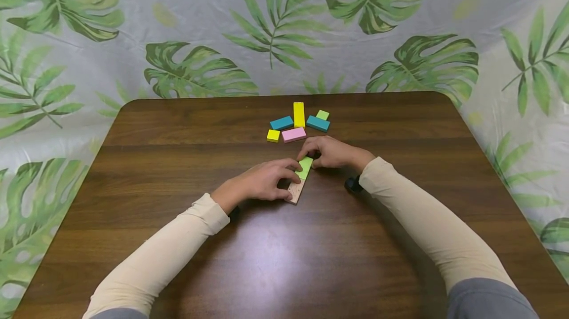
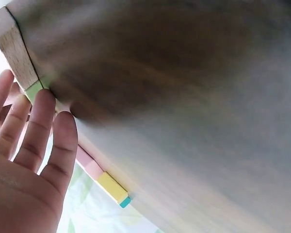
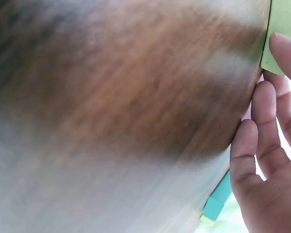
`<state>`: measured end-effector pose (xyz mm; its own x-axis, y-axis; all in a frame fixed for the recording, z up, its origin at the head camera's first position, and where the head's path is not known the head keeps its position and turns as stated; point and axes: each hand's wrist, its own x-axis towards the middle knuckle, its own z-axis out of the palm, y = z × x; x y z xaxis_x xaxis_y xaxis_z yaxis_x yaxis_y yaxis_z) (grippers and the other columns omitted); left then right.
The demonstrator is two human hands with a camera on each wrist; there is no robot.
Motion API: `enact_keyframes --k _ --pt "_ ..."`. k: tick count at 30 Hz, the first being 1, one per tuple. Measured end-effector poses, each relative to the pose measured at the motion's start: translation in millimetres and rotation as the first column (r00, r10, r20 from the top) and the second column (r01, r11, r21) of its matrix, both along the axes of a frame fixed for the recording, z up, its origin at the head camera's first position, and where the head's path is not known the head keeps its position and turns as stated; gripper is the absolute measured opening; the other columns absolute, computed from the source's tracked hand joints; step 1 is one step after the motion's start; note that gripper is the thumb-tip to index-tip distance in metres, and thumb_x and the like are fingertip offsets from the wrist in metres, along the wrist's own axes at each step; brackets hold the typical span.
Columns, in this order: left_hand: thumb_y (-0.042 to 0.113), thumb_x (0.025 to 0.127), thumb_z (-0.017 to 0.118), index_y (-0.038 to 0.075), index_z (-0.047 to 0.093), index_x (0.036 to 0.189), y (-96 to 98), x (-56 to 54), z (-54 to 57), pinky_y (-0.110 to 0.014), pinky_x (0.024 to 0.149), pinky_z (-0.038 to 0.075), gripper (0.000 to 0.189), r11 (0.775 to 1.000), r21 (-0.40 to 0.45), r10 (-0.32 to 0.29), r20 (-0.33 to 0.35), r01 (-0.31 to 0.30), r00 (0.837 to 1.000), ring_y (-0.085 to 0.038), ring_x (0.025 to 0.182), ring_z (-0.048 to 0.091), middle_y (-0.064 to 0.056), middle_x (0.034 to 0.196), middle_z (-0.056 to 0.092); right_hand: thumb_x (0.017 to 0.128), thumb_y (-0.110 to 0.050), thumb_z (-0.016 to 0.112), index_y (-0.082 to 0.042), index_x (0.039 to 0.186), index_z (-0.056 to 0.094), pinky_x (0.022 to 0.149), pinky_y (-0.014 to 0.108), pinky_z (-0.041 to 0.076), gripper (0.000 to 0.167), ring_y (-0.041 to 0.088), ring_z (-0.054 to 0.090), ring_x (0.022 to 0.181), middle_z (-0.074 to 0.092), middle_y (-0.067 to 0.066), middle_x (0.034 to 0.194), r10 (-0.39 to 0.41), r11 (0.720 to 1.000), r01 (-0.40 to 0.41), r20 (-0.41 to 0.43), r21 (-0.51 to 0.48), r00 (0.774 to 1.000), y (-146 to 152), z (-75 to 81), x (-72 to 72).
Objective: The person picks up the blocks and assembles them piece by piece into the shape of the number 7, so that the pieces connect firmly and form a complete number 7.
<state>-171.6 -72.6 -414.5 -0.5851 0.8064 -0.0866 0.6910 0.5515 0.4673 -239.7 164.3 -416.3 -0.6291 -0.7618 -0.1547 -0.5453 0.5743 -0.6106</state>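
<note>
A light green block [image 1: 305,166] and a bare wooden block [image 1: 295,191] lie end to end in one slanting line on the table. My right hand [image 1: 334,152] pinches the far end of the green block, its thumb on the near right side. In the right wrist view, the thumb lies against the green block [image 3: 280,43]. My left hand [image 1: 270,179] holds the wooden block from the left, thumb by its near end and a fingertip around the seam. Another left fingertip reaches the green block's left side. In the left wrist view, the wooden block [image 2: 18,56] stands beyond the fingers.
Behind the hands lie a pink block [image 1: 294,135], a small yellow block [image 1: 273,136], a long yellow block [image 1: 299,114], a left blue block [image 1: 282,122], a right blue block [image 1: 317,123] and a small green block [image 1: 322,115]. A leaf-patterned cloth [image 1: 284,27] hangs behind the brown table [image 1: 178,161].
</note>
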Motion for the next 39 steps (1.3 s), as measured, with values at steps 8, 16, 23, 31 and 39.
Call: enact_keyframes --k 8,16,23,31,39 --pt "0.029 0.087 0.076 0.009 0.063 0.132 1.7 -2.6 -1.1 -0.041 0.112 0.042 0.051 1.000 -0.013 0.001 -0.001 -0.001 1.000 -0.023 0.133 0.052 -0.005 0.143 0.051 0.086 -0.002 0.068 -0.013 0.127 0.066 0.092 0.037 0.050 0.042 0.019 0.058 0.099 0.066 0.004 0.112 -0.085 0.994 0.082 0.040 0.073 0.996 0.5 0.9 0.0" --pt "0.030 0.087 0.076 0.010 0.062 0.134 0.7 -2.5 0.2 -0.042 0.112 0.041 0.053 1.000 -0.012 0.008 0.010 -0.008 1.000 -0.023 0.136 0.050 -0.004 0.147 0.049 0.087 -0.004 0.068 -0.015 0.120 0.069 0.090 0.035 0.049 0.035 0.019 0.057 0.096 0.065 0.003 0.108 -0.093 0.992 0.088 0.048 0.095 0.994 0.6 0.6 -2.9" --pt "0.028 0.089 0.072 0.010 0.057 0.140 -0.1 -3.6 0.6 -0.044 0.116 0.037 0.056 0.999 -0.035 0.003 0.020 -0.002 1.000 -0.025 0.145 0.041 -0.004 0.158 0.039 0.086 -0.003 0.069 -0.015 0.118 0.070 0.089 0.035 0.049 0.034 0.019 0.057 0.096 0.065 0.003 0.108 -0.088 0.994 0.083 0.061 0.076 0.994 1.4 0.6 -2.9" --pt "0.035 0.087 0.074 0.011 0.056 0.140 0.1 -5.2 0.3 -0.043 0.117 0.037 0.061 0.999 -0.033 -0.009 0.014 0.010 1.000 -0.025 0.145 0.040 -0.004 0.158 0.040 0.086 -0.002 0.068 -0.015 0.117 0.069 0.090 0.035 0.048 0.033 0.019 0.057 0.097 0.065 0.004 0.109 -0.084 0.995 0.079 0.083 0.062 0.993 1.8 1.9 -1.7" --pt "0.033 0.086 0.074 0.012 0.055 0.142 1.7 -6.7 -0.3 -0.043 0.117 0.036 0.062 0.999 -0.046 -0.007 0.012 0.007 1.000 -0.024 0.146 0.039 -0.002 0.159 0.038 0.086 -0.003 0.068 -0.015 0.117 0.069 0.090 0.035 0.048 0.034 0.020 0.056 0.098 0.064 0.004 0.110 -0.092 0.994 0.085 0.101 0.071 0.991 1.4 0.6 -3.2"
